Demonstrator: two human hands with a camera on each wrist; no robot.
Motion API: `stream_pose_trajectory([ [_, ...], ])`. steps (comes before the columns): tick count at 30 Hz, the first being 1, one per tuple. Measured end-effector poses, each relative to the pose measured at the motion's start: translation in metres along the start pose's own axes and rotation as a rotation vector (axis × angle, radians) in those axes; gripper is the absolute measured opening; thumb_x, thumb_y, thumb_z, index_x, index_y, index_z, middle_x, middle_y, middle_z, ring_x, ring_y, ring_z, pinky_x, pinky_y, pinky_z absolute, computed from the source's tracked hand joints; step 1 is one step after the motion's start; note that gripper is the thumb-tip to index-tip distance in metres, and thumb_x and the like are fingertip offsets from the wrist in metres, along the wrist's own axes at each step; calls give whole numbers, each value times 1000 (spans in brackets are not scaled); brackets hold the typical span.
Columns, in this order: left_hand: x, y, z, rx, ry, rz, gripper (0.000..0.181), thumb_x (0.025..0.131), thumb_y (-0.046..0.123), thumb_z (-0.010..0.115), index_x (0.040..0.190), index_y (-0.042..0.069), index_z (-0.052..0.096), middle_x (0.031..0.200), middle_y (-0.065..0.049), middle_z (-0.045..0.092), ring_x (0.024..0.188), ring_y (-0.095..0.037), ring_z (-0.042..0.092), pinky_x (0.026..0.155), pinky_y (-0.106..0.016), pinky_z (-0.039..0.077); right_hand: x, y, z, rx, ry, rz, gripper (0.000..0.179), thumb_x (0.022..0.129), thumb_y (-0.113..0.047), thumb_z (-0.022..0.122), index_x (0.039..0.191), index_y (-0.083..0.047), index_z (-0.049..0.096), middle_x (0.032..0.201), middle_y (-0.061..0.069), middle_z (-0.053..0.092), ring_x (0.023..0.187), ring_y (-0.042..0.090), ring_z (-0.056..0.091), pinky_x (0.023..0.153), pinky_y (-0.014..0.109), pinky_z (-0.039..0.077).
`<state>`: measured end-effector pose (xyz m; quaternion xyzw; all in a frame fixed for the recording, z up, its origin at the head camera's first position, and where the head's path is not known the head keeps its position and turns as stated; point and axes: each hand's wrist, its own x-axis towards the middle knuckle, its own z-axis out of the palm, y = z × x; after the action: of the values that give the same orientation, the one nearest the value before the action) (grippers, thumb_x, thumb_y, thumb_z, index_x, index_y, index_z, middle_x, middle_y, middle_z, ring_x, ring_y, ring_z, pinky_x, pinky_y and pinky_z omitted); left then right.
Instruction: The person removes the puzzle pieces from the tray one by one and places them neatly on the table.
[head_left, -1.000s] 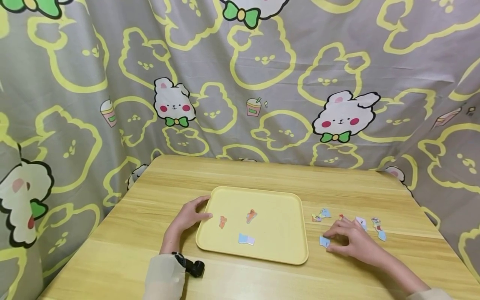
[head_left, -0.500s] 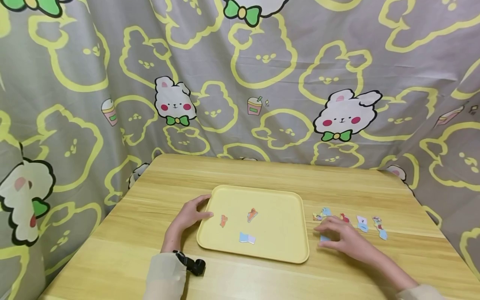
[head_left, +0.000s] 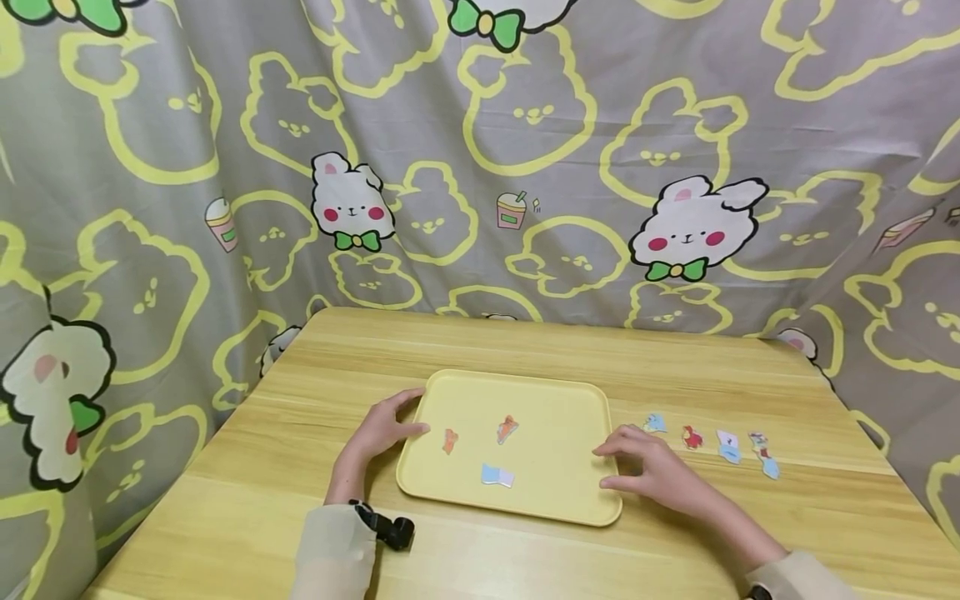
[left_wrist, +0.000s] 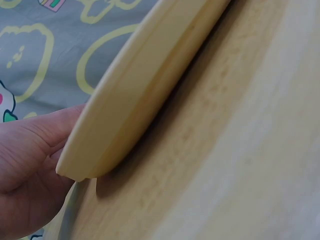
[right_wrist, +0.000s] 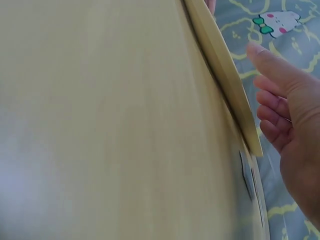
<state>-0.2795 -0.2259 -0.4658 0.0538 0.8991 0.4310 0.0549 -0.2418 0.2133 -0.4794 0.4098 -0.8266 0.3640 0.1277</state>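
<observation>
A yellow tray [head_left: 555,492] lies on the wooden table. My left hand [head_left: 384,427] grips its left rim, thumb over the edge; the left wrist view shows the fingers curled at the rim's outer side. Three small flat picture pieces lie on the tray: a small orange one [head_left: 450,441], a larger orange one [head_left: 507,428] and a blue-and-lilac one [head_left: 497,475]. Over the tray's right rim, my right hand [head_left: 652,469] has thumb and forefinger extended and apart, with nothing visible between them. In the right wrist view, a flat piece [right_wrist: 246,175] lies on the table just beyond the tray's end.
Right of the tray lie several more flat pieces: a light blue one [head_left: 654,422] partly behind the right hand, a red one [head_left: 692,437], a white-and-blue one [head_left: 728,447] and a long multicoloured one [head_left: 764,455]. A patterned curtain [head_left: 555,125] hangs behind the table [head_left: 360,350].
My right hand has left the blue piece on the table and moved left to the tray's right rim. The left hand stays on the left rim, and the pieces on the tray lie unchanged.
</observation>
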Motion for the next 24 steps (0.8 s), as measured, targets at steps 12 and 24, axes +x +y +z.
stream_pose_trajectory([
  [12,-2,-1,1,11,9,7,67,86,21,76,146,10,47,152,-18,43,145,-39,33,120,-55,29,32,-17,29,79,-90,-4,32,80,-27,80,106,-10,73,98,0,67,92,9,58,82,22,52],
  [24,0,-2,2,10,15,-6,66,85,20,77,145,12,49,152,-17,44,145,-39,34,119,-54,30,57,-27,51,67,-149,-119,34,79,-26,80,105,-6,71,98,2,65,92,10,56,80,22,53],
])
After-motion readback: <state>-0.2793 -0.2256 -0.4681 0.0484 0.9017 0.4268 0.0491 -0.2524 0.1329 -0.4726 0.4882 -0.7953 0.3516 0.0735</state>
